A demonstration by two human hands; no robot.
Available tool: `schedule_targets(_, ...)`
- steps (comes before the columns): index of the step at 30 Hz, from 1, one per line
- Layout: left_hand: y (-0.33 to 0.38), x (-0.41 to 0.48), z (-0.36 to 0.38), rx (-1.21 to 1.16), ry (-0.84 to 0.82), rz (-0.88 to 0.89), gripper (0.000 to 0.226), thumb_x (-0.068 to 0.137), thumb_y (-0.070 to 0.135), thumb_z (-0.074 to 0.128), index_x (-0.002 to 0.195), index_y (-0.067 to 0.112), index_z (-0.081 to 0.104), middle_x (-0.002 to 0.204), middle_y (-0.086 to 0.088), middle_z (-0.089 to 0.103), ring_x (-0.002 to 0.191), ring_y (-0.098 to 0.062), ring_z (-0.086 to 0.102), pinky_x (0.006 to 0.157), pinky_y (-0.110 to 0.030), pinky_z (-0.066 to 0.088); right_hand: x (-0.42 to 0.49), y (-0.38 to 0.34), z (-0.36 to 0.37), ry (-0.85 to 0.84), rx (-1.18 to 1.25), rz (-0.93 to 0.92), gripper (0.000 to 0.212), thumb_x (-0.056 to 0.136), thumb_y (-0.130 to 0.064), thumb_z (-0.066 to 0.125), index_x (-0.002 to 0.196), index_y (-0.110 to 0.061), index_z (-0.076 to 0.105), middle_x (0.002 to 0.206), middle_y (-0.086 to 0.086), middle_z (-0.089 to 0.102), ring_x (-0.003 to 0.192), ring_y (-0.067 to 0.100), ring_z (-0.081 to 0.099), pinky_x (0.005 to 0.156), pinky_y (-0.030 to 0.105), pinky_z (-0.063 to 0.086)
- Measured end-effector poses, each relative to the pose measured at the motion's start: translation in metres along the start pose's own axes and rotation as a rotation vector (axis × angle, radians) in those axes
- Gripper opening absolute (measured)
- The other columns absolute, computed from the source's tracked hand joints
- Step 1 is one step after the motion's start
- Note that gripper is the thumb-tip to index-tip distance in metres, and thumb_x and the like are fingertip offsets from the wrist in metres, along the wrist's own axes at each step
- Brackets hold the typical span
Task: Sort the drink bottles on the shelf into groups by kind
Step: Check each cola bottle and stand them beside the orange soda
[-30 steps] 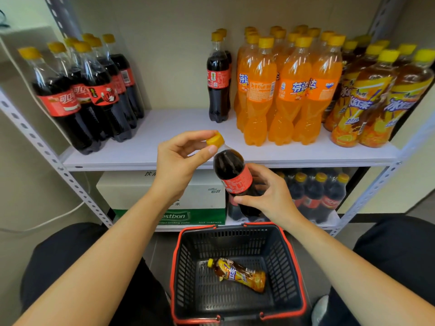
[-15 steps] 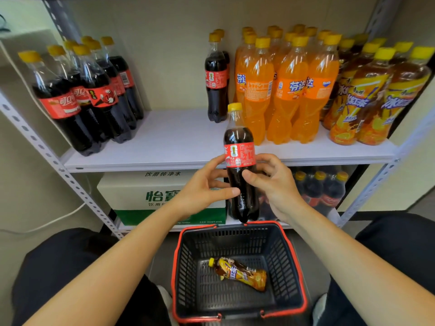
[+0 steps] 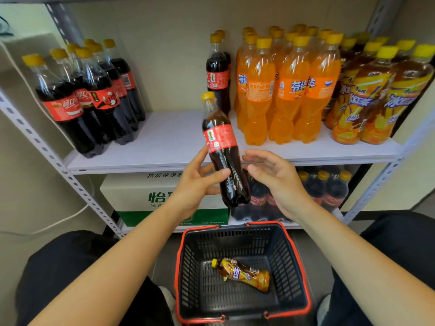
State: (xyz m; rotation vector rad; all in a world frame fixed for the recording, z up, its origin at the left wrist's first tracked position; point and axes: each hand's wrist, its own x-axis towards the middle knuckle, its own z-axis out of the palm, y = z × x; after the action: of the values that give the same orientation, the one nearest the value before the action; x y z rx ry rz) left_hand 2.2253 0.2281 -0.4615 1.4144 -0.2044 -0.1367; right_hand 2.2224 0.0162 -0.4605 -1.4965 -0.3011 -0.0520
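The left hand (image 3: 195, 184) grips one cola bottle (image 3: 221, 147) by its lower body, cap tilted left, before the shelf's (image 3: 169, 137) front edge. The right hand (image 3: 275, 177) hovers beside it, fingers spread, holding nothing. Behind stand two mid-shelf colas (image 3: 216, 76) and about seven left-end colas (image 3: 94, 100). One iced tea bottle (image 3: 244, 274) lies in the single basket (image 3: 284, 262) below. Half a second ago both hands held the bottle upright.

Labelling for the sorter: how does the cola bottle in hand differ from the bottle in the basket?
Pose: the cola bottle is held nearly upright in the left hand; the tea bottle lies on its side in the basket.
Look: cola bottle is near-black with a red label; tea bottle is amber with a yellow-orange label.
Both have yellow caps.
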Motion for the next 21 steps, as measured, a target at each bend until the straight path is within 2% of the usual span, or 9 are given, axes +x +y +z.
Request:
schedule_targets(3, 0.001, 0.004, -0.002, -0.092, 0.096, 0.004, 0.079, 0.084, 0.02, 0.078, 0.153, 0.028, 0.04, 0.124, -0.017, 0.071, 0.115, -0.036, 0.069, 0.082, -0.048, 0.061, -0.004, 0.006, -0.003, 0.003, -0.007, 0.04, 0.036, 0.091, -0.003, 0.071, 0.123, -0.019, 0.069, 0.125, 0.002, 0.072, 0.111, 0.018, 0.071, 0.093, 0.029, 0.056)
schedule_targets(6, 0.001, 0.008, -0.003, -0.177, 0.15, 0.053, 0.073, 0.088, 0.016, 0.077, 0.151, 0.02, 0.041, 0.126, -0.018, 0.07, 0.116, -0.037, 0.068, 0.082, -0.047, 0.06, -0.006, 0.01, 0.007, -0.02, 0.303, 0.236, 0.037, 0.097, 0.001, 0.061, 0.133, -0.007, 0.061, 0.128, 0.014, 0.069, 0.115, 0.031, 0.07, 0.094, 0.044, 0.059)
schedule_targets(8, 0.001, 0.01, -0.004, -0.199, 0.182, 0.087, 0.073, 0.088, 0.011, 0.074, 0.152, 0.018, 0.038, 0.126, -0.018, 0.069, 0.117, -0.038, 0.068, 0.082, -0.045, 0.06, -0.005, 0.006, 0.01, -0.037, 0.525, 0.376, 0.041, 0.1, -0.007, 0.056, 0.14, -0.003, 0.054, 0.131, 0.018, 0.068, 0.12, 0.036, 0.067, 0.099, 0.049, 0.056)
schedule_targets(12, 0.0, 0.013, -0.007, -0.207, 0.215, 0.104, 0.07, 0.092, 0.007, 0.069, 0.153, 0.022, 0.037, 0.13, -0.021, 0.067, 0.118, -0.037, 0.067, 0.085, -0.044, 0.059, -0.006, -0.001, 0.008, -0.096, 0.797, 0.581, 0.054, 0.101, -0.037, 0.052, 0.141, 0.0, 0.052, 0.138, 0.027, 0.061, 0.127, 0.044, 0.06, 0.109, 0.054, 0.046)
schedule_targets(16, -0.001, 0.015, -0.008, -0.19, 0.226, 0.087, 0.069, 0.094, 0.011, 0.069, 0.154, 0.022, 0.036, 0.132, -0.022, 0.066, 0.12, -0.036, 0.066, 0.087, -0.045, 0.06, -0.01, -0.002, 0.009, -0.144, 0.957, 0.626, 0.066, 0.105, -0.045, 0.045, 0.145, 0.008, 0.043, 0.142, 0.034, 0.054, 0.136, 0.049, 0.05, 0.114, 0.056, 0.04)
schedule_targets(21, 0.001, 0.014, -0.012, -0.152, 0.255, 0.108, 0.072, 0.093, 0.011, 0.071, 0.154, 0.023, 0.036, 0.13, -0.019, 0.067, 0.117, -0.033, 0.068, 0.088, -0.045, 0.061, -0.012, -0.01, 0.003, -0.228, 1.024, 0.63, 0.078, 0.103, -0.053, 0.043, 0.149, 0.01, 0.035, 0.148, 0.04, 0.042, 0.141, 0.054, 0.04, 0.12, 0.059, 0.03)
